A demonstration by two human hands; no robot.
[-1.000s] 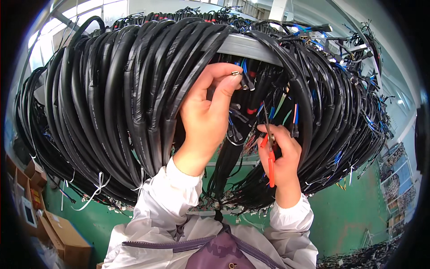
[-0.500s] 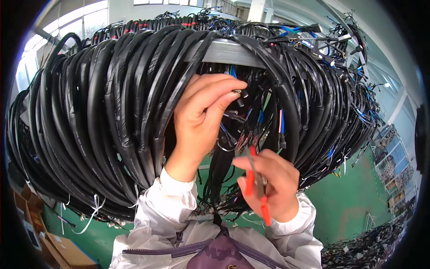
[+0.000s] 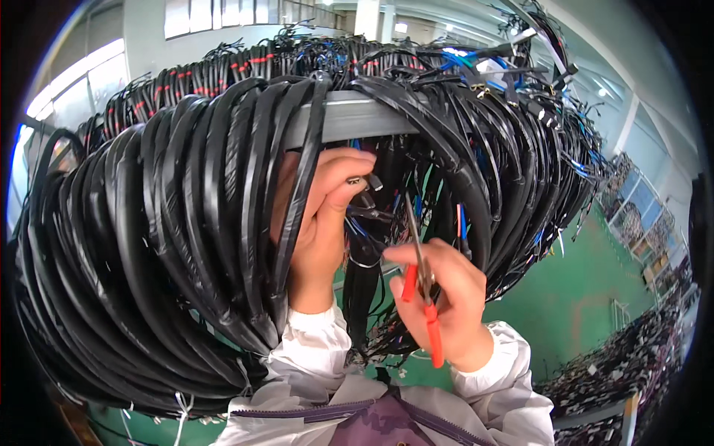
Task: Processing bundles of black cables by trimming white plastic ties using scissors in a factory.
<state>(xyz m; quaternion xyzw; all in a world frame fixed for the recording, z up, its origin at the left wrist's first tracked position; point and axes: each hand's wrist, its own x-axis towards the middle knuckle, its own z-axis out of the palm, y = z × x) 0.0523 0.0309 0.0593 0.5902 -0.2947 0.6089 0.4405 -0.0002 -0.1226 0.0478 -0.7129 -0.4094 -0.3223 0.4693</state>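
Observation:
My left hand (image 3: pixel 327 212) reaches in behind a hanging black cable strand (image 3: pixel 303 195), which covers part of it. Its thumb and forefinger pinch a small metal-ended piece, perhaps a terminal (image 3: pixel 355 181); black connectors (image 3: pixel 375 183) hang just beside it. In my right hand (image 3: pixel 454 301) is a pair of red-handled scissors (image 3: pixel 424 271), slightly blurred, with the blades pointing up and away. The blades are apart from the piece in my left hand. Behind both hands, thin wires and connectors (image 3: pixel 428 201) dangle in a dark tangle.
Thick black wire harnesses (image 3: pixel 141 245) hang in a dense row over a metal rail (image 3: pixel 349 119), on both sides of my arms. White ties (image 3: pixel 182 409) bind some at the lower left. Green floor (image 3: pixel 543 327) and a shelf of stock (image 3: pixel 639 201) lie right.
The view has shifted, so more far harnesses show. My left hand now sits partly behind a cable strand, still pinching the small piece. The scissors have turned so their blades show more clearly.

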